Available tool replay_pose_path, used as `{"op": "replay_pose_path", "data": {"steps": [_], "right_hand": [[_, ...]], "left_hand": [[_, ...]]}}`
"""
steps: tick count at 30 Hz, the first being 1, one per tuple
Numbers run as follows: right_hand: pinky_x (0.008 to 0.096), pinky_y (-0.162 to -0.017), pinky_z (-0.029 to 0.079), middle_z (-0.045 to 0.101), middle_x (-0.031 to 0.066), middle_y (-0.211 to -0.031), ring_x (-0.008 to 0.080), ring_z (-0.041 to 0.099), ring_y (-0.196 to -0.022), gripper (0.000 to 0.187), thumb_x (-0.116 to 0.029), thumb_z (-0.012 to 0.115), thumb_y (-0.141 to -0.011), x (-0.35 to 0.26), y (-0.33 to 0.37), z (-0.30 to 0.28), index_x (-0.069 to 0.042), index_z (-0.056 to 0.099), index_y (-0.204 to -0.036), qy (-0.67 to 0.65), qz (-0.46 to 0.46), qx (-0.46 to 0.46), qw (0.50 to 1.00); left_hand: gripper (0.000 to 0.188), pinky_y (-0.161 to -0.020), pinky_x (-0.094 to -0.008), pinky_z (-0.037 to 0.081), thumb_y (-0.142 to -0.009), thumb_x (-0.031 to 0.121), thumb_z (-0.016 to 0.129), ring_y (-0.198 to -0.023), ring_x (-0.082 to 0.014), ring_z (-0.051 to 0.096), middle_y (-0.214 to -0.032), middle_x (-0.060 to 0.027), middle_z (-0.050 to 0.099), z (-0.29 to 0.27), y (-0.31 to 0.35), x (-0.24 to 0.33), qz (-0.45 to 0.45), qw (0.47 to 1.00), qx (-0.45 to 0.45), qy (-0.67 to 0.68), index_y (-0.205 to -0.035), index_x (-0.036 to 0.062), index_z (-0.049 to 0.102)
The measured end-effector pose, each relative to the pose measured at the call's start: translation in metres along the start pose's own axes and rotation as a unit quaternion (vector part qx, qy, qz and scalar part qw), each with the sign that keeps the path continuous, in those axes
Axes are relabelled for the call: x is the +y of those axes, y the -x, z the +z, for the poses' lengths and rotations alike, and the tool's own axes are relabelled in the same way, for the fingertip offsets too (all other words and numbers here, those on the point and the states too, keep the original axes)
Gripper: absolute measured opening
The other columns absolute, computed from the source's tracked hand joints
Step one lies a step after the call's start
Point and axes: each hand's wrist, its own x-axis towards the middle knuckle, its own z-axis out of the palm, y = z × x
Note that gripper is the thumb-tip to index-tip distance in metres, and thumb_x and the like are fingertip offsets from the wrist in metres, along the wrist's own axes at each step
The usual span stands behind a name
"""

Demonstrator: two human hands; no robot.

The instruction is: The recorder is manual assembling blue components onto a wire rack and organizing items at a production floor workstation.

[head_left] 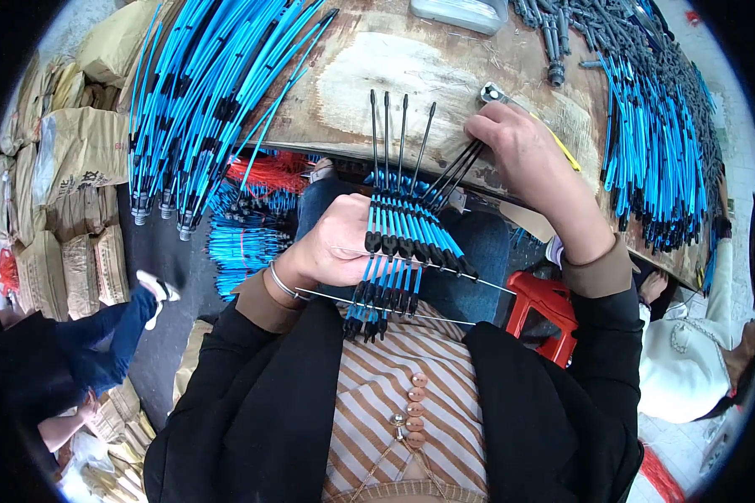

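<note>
My left hand [337, 241] is closed round a fan of blue rods with black fittings [407, 222], held over my lap. Two thin metal wires [495, 287] run crosswise by the black fittings, sticking out on both sides. Several slim black stems [403, 126] stand up from the fan's far end. At the fan's right, my right hand [512, 138] pinches the tips of a few more black stems [457, 172], which lean to the right. Just beyond my right fingers lies a metal-headed tool [493, 92] with a yellow handle, partly covered by that hand.
Long blue rods [218, 84] hang over the wooden table [377, 75] at left; another pile [658, 159] lies at right. Grey fittings [596, 29] and a clear box [461, 12] sit at the back. A red stool [541, 314] stands right. Wrapped parcels [84, 168] and people flank me.
</note>
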Motion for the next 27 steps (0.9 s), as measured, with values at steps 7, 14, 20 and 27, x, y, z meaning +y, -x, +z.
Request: {"op": "replay_pose_path", "data": {"steps": [7, 14, 20, 27], "right_hand": [[0.0371, -0.072, 0.047, 0.057, 0.0089, -0.085, 0.0277, 0.057, -0.078, 0.015, 0.002, 0.058, -0.071, 0.001, 0.001, 0.0, -0.002, 0.058, -0.085, 0.009, -0.002, -0.002, 1.0], [0.0367, -0.072, 0.047, 0.057, 0.0088, -0.084, 0.0269, 0.056, -0.077, 0.014, 0.003, 0.056, -0.071, 0.002, -0.002, 0.0, -0.002, 0.057, -0.084, -0.002, -0.018, 0.017, 1.0], [0.0362, -0.072, 0.047, 0.056, 0.0086, -0.082, 0.0262, 0.056, -0.076, 0.012, 0.003, 0.054, -0.072, 0.003, -0.004, 0.003, -0.001, 0.057, -0.083, -0.012, -0.029, 0.031, 0.999], [0.0364, -0.073, 0.047, 0.056, 0.0089, -0.082, 0.0264, 0.056, -0.077, 0.011, 0.003, 0.054, -0.072, 0.003, -0.005, 0.003, -0.001, 0.057, -0.082, -0.001, -0.021, 0.028, 0.999]], "left_hand": [[0.008, -0.058, -0.0306, 0.046, -0.077, 0.008, 0.063, -0.061, -0.0241, 0.061, -0.083, -0.0088, 0.068, 0.003, 0.002, -0.006, 0.016, 1.0, 0.009, 0.005, -0.081, 0.003, 0.067], [0.007, -0.058, -0.0305, 0.046, -0.077, 0.008, 0.063, -0.06, -0.0243, 0.061, -0.082, -0.0086, 0.068, -0.001, -0.01, 0.003, 0.059, 0.997, 0.026, 0.053, -0.08, 0.0031, 0.067], [0.006, -0.058, -0.03, 0.046, -0.077, 0.007, 0.064, -0.06, -0.0238, 0.061, -0.082, -0.0078, 0.068, 0.002, -0.002, -0.012, 0.079, 0.993, 0.019, 0.08, -0.079, 0.0033, 0.067], [0.004, -0.057, -0.0296, 0.046, -0.077, 0.007, 0.065, -0.059, -0.0228, 0.06, -0.081, -0.007, 0.068, 0.005, 0.002, -0.015, 0.052, 0.992, 0.031, 0.107, -0.078, 0.0039, 0.067]]}}
